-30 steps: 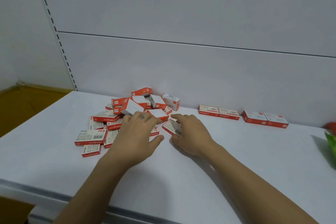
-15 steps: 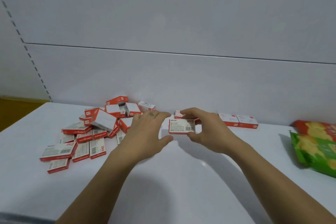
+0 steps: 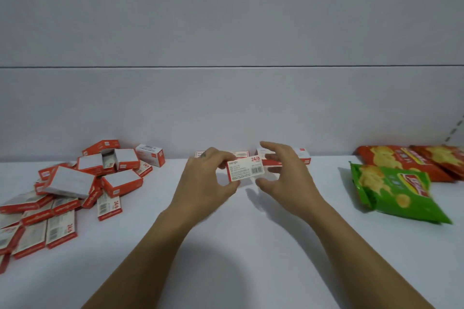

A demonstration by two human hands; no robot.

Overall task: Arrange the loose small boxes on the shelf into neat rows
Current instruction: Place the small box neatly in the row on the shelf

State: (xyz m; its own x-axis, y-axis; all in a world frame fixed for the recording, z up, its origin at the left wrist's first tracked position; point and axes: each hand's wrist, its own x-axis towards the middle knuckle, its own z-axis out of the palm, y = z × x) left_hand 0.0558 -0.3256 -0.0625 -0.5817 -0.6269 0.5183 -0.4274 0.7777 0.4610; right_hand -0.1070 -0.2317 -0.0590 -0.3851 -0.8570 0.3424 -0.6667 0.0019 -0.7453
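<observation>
One staple box [image 3: 244, 170], marked 24/6 with its barcode face toward the camera, is held just above the white shelf [image 3: 251, 246], pinched at its left end between the thumb and fingertips of the left hand [image 3: 206, 183]. The right hand [image 3: 286, 175] hovers at the box's right end with fingers spread and loosely curved, grasping nothing; whether its thumb touches the box's lower corner cannot be told. The step in hand appears to be orienting a single box for placement. Directly behind the held box, a short row of boxes [image 3: 304, 155] lies flat against the back panel [image 3: 226, 108], partly hidden by both hands. The next move probably calls for turning the box flat, matching the printed face of the row, and setting it flush beside or in front of a neighbour. Well to the left of the held box lies the unsorted pile [image 3: 82, 183], many boxes overlapping and tilted, so most of the task seems to remain. To the right of the held box, a green snack bag [image 3: 399, 193] and red snack bags [image 3: 401, 160] limit how far the row can extend.
</observation>
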